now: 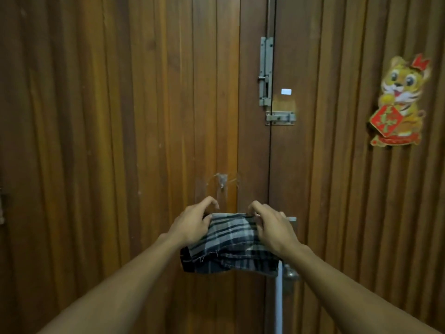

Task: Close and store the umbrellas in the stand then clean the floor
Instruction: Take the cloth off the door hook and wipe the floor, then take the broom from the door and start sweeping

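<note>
A grey and black checked cloth [228, 247] hangs folded in front of a wooden double door. My left hand [192, 222] grips its upper left edge and my right hand [272, 225] grips its upper right edge, both at about the height of the door handle. Just above the cloth, a small clear stick-on hook [222, 184] sits on the left door leaf. No umbrella, stand or floor is in view.
The wooden door [120, 141] fills the view. Metal bolts [266, 71] and a latch [280, 118] sit along the centre seam. A door handle [290, 273] and a white pole [278, 300] show below the cloth. A tiger sticker [399, 102] is at the right.
</note>
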